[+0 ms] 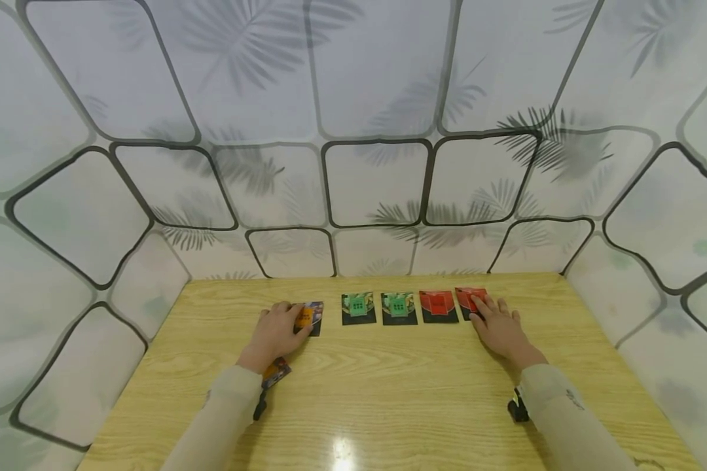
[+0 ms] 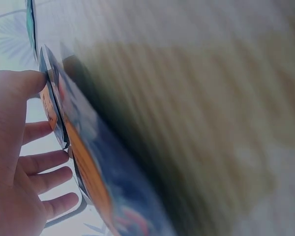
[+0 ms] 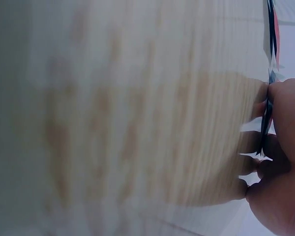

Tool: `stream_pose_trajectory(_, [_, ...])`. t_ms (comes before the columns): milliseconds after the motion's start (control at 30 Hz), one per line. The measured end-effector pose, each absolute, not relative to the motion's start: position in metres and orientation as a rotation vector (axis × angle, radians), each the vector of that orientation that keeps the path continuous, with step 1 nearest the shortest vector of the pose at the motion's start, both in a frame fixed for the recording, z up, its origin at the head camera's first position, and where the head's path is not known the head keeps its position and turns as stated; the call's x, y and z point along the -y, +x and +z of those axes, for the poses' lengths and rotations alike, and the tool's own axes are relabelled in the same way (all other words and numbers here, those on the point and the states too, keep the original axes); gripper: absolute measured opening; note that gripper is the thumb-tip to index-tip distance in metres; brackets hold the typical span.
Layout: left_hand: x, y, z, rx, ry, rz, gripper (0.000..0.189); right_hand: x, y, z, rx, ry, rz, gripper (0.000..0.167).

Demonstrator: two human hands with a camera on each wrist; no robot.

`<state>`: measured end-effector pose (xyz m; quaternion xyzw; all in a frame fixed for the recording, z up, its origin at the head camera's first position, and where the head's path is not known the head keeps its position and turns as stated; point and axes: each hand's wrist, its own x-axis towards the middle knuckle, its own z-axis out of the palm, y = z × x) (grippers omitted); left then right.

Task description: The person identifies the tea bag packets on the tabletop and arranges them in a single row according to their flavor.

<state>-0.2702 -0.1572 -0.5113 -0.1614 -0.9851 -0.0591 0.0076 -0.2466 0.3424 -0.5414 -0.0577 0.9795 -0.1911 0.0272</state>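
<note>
My left hand [image 1: 279, 331] rests on a small packet with an orange label [image 1: 306, 318] at the left of the row, its thumb at the near side and its fingers over the left part. In the left wrist view, that hand's thumb [image 2: 32, 83] touches the packet's edge, with the other fingers spread beyond. Under the left wrist lies a second orange-labelled packet [image 1: 277, 371], set at an angle. My right hand [image 1: 503, 330] lies with spread fingers on a red packet [image 1: 470, 302] at the row's right end, partly covering it. In the right wrist view its fingertips [image 3: 268, 169] reach the tabletop.
Between the hands, two green-labelled packets [image 1: 358, 307] and another red packet [image 1: 438, 306] lie flat in a row. They rest on the wood-grain table [image 1: 377, 392]. Patterned curtain-like walls [image 1: 377, 183] enclose its back and sides.
</note>
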Motion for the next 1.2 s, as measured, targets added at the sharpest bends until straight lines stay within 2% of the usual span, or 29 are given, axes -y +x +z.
stream_pose_trajectory(1200, [0.133, -0.275, -0.513, 3.103, -0.403, -0.161, 0.066, -0.343, -0.247, -0.544, -3.03, -0.182, -0.604, 0.064])
